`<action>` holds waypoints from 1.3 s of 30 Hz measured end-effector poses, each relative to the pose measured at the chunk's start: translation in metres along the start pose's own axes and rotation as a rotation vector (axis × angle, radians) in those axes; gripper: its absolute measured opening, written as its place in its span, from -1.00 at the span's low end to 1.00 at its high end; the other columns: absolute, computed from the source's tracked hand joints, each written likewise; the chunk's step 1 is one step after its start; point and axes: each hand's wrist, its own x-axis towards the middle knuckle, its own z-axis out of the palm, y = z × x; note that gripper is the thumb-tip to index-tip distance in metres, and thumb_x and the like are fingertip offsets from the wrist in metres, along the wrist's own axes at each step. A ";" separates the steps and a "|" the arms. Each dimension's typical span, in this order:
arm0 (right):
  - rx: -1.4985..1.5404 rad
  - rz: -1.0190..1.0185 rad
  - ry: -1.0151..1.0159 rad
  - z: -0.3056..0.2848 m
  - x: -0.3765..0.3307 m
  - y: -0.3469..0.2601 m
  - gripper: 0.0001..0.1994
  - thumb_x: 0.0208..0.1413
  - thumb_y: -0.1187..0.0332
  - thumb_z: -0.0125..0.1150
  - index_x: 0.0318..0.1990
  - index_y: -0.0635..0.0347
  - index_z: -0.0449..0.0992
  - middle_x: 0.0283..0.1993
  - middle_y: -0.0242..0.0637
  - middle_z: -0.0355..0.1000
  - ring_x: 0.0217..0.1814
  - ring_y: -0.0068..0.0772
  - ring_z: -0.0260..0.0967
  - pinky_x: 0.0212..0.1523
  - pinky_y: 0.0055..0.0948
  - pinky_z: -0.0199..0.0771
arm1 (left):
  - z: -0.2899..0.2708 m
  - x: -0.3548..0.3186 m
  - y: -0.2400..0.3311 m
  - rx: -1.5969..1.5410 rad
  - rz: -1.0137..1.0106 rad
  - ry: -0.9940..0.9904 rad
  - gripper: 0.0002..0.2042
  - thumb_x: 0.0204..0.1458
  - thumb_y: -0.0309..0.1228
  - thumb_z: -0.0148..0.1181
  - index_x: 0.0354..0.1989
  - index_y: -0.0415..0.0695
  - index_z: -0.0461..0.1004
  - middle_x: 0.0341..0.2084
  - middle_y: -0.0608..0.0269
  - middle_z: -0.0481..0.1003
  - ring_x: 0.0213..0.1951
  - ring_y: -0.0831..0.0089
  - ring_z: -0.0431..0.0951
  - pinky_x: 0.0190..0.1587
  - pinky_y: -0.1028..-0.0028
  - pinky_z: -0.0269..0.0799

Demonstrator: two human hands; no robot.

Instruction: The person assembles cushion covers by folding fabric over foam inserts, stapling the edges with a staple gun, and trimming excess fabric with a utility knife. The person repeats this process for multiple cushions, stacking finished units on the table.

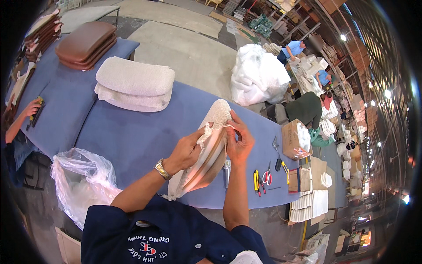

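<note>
A cream, nubby-textured cushion (217,115) stands tilted on its edge on the blue table, its open underside turned toward me. Along that side a brown board edge and pale lining show inside the fabric cover. My left hand (187,152), a metal watch on its wrist, is closed on the cover's frayed edge. Opposite it, my right hand (239,138) pinches the other edge of the cover near the cushion's far end. Partly hidden behind my right forearm is a grey metal tool (227,172); its kind cannot be made out.
Right on the blue table (140,132) lie a yellow cutter (256,179), red-handled scissors (267,177) and another yellow cutter (285,170). Folded cream cushions (134,83) and brown pads (85,44) sit far left. A plastic bag (85,180) stands near left. Another person's hand (32,108) holds a tool.
</note>
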 end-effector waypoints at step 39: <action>0.072 0.807 0.394 0.025 -0.050 0.232 -0.83 0.09 0.50 0.47 -0.20 0.27 0.60 -0.04 -0.24 0.50 0.01 -0.34 0.39 0.06 -0.36 0.39 | 0.132 0.264 -0.243 -0.532 -0.219 -0.653 -0.64 0.42 -0.16 0.02 -0.13 -0.22 0.59 -0.34 0.30 0.56 -0.24 0.58 0.46 -0.13 0.46 0.39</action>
